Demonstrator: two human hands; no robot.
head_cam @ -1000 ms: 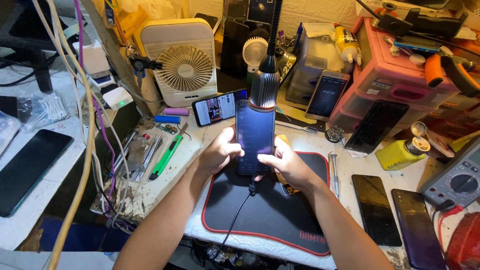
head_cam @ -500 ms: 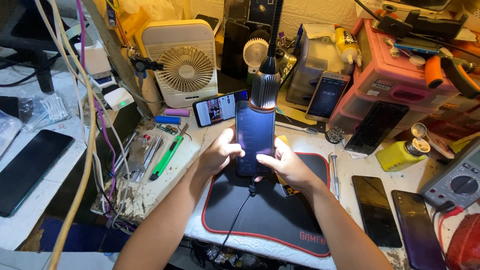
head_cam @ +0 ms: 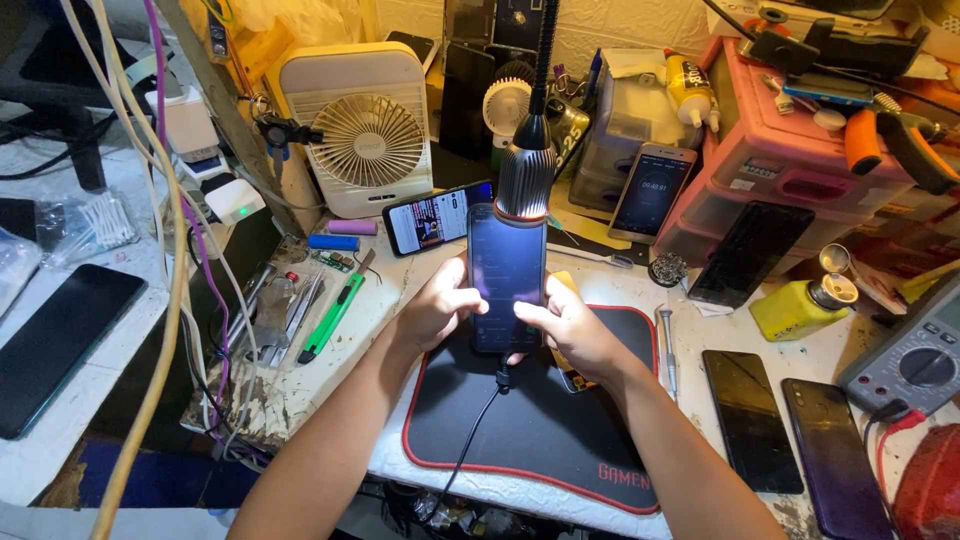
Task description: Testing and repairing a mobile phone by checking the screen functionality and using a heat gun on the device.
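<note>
Two hands on one dark phone (head_cam: 506,275), held upright over the black red-edged mat (head_cam: 540,430). Left hand (head_cam: 437,312) wraps the phone's left edge, thumb on the screen; right hand (head_cam: 563,327) clasps the right edge, thumb also on the glass. One black cable (head_cam: 470,432) runs from the phone's bottom end down across the mat. One gooseneck lamp (head_cam: 526,175) hangs just above the phone's top. Other phones: two lit, one lying by the fan (head_cam: 435,218), one propped against the pink drawers (head_cam: 651,192); two dark ones flat at right (head_cam: 750,420) (head_cam: 838,472); one dark at far left (head_cam: 55,340). One cream desk fan (head_cam: 360,130). One green cutter (head_cam: 332,318). One yellow bottle (head_cam: 800,305).
</note>
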